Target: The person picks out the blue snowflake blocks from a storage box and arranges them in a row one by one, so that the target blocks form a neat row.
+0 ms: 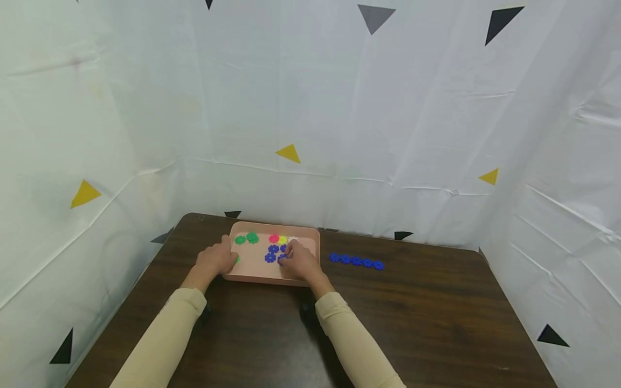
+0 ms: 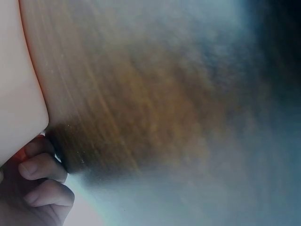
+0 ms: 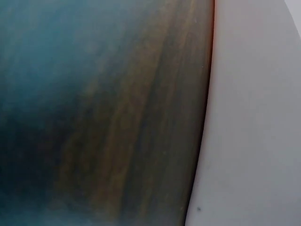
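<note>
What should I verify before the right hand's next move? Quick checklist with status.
1. Tray held: ok, left hand grips its left side.
2. Right hand at the blue pieces in the tray: ok.
3. Secure pinch on one piece: cannot tell, fingertips unclear.
4. Blue row on the table lined up: ok, five pieces, right of tray.
5. Tray free of blue pieces: not ok, several inside.
</note>
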The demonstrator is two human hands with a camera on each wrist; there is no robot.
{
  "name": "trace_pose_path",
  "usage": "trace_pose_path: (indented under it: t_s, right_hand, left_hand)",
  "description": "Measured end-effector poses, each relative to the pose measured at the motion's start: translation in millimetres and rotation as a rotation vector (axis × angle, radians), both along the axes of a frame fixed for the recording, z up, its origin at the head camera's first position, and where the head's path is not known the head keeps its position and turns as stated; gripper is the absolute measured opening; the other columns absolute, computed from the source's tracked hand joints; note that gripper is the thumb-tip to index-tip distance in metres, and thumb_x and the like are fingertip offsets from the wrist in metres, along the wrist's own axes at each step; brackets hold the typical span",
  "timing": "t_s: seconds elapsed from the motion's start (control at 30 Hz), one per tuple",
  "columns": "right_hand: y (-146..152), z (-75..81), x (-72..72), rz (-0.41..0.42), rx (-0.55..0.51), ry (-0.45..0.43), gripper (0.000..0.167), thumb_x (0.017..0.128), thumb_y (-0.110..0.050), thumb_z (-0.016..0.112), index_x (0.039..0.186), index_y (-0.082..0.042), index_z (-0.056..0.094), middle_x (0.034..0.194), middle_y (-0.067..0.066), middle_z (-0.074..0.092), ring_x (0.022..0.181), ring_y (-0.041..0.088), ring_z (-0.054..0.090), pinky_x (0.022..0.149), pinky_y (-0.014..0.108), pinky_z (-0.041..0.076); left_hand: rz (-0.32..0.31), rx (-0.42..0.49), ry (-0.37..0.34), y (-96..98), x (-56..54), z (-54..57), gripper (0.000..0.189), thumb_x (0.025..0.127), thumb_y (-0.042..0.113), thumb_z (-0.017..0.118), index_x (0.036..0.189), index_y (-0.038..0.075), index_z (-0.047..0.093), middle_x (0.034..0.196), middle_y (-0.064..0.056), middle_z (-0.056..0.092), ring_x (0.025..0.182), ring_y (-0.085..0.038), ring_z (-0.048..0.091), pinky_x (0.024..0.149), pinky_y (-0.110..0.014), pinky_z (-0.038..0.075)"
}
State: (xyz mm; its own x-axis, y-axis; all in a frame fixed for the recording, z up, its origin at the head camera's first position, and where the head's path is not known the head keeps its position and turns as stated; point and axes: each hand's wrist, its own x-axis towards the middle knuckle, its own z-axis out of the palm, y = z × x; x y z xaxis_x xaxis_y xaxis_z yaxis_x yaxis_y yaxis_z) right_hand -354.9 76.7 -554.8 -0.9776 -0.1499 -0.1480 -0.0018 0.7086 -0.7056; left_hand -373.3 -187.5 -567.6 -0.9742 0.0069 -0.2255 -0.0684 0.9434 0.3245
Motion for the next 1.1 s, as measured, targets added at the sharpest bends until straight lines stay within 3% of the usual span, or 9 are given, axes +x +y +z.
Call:
trace_pose_path:
  t_s: [0.23,0.73,1.1]
  right_hand:
    - [0.7,-0.7,-0.5,0.011,-0.005,0.03,0.017,0.104,-0.022,0.071,0.111,-0.012,0.059,0.098,0.007,0.064,0.08,0.02,0.059,0.066,0.03,0.049]
    - [2.1,1.0,2.6,0.005,-0.031,0.072,0.015,0.104,-0.02,0.071,0.112,-0.012,0.062,0.099,0.008,0.065,0.081,0.021,0.061,0.068,0.032,0.051]
    - [4.7,-1.2,0.2,-0.003,-0.047,0.112,0.013,0.104,-0.019,0.069,0.112,-0.012,0.061,0.097,0.008,0.066,0.078,0.02,0.06,0.067,0.032,0.051]
  left_hand:
    - [-0.007,-0.011,-0.01,-1.4,-2.8,-0.3,0.064,0.1,0.026,0.044,0.151,-0.01,0.03,0.097,-0.019,0.064,0.079,-0.035,0.058,0.08,-0.053,0.051]
    - [-0.009,-0.038,-0.041,1.9,-3.8,-0.6,0.068,0.109,0.026,0.044,0.161,-0.01,0.019,0.109,-0.023,0.067,0.087,-0.035,0.06,0.095,-0.059,0.051]
    - [-0.02,-0.035,-0.03,-1.4,-3.3,1.9,0.066,0.108,0.026,0.045,0.157,-0.011,0.022,0.099,-0.019,0.065,0.081,-0.034,0.059,0.082,-0.052,0.051]
